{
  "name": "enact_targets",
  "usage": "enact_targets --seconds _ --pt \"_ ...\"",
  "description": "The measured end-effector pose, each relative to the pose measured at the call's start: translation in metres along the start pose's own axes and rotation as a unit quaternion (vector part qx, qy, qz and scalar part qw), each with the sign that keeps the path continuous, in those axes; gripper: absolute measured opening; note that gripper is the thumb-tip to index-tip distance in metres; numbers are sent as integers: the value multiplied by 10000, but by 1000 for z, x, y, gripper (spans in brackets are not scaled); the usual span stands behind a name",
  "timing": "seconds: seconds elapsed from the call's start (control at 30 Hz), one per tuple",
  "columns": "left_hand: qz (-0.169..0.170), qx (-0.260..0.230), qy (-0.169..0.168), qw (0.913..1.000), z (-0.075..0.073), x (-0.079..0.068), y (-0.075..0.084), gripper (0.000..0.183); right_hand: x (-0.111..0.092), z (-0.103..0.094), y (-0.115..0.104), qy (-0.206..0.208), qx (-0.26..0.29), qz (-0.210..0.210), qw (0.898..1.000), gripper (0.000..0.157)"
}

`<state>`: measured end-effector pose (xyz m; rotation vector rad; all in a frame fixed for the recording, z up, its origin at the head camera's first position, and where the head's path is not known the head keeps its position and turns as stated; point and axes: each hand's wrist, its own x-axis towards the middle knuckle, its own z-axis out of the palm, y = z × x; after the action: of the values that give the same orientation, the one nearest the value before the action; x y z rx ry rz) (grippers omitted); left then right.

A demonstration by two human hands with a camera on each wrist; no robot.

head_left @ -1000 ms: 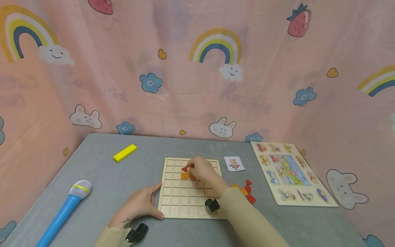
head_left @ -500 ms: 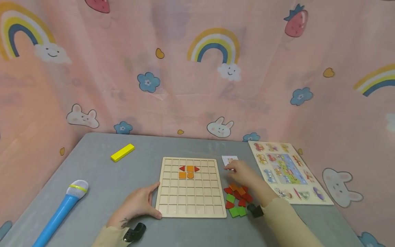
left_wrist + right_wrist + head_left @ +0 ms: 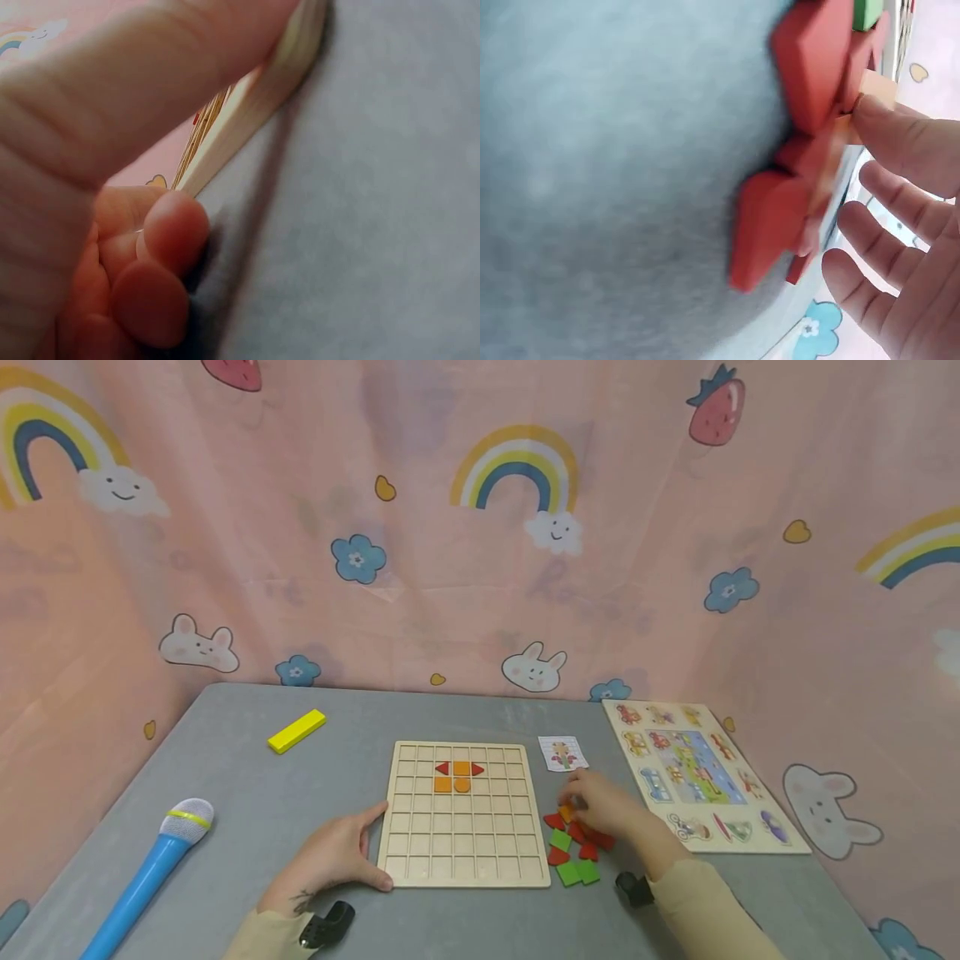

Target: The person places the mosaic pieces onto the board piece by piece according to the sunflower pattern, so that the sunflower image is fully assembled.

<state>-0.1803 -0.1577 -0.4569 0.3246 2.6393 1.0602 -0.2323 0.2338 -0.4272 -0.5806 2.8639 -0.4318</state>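
Observation:
A wooden grid board (image 3: 457,843) lies flat on the table. Along its left edge rests my left hand (image 3: 337,853), thumb at the near corner and index finger farther up. The left wrist view shows that thumb (image 3: 150,82) against the wooden side. On the board sit orange tiles (image 3: 461,768) between two red triangles (image 3: 477,769). To the right, my right hand (image 3: 603,803) is over a pile of red tiles (image 3: 557,857) and green tiles (image 3: 568,874). Its thumb pinches an orange tile (image 3: 879,88) in the right wrist view; the index finger is mostly hidden.
A small pattern card (image 3: 562,753) lies beyond the pile. At the right is a picture puzzle board (image 3: 738,843). A yellow bar (image 3: 297,732) and a blue toy microphone (image 3: 150,877) lie at the left. Patterned pink cloth (image 3: 420,610) hangs behind the table.
My right hand has left the board, passed by the card, and come down to the tile pile, where it takes an orange tile. My left hand stays at the board's edge.

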Motion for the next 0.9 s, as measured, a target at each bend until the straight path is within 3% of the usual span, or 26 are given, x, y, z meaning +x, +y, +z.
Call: enact_targets --seconds 0.2,0.37,0.6,0.73,0.9 --pt "-27 -8 10 10000 0 0 0 118 7 -17 -8 -132 865 234 9959 14" --pt "-30 -55 6 10000 1 1 -1 118 27 -25 -33 445 1039 120 9935 5" --pt "-11 -59 -7 10000 1 1 -2 118 56 -8 -72 706 1408 30 9875 9" --pt "-3 -73 -10 10000 1 1 -2 118 69 6 -81 668 1437 -244 9871 7" --pt "16 -113 -15 9999 0 0 -2 118 77 16 -86 618 1267 -150 9899 6"
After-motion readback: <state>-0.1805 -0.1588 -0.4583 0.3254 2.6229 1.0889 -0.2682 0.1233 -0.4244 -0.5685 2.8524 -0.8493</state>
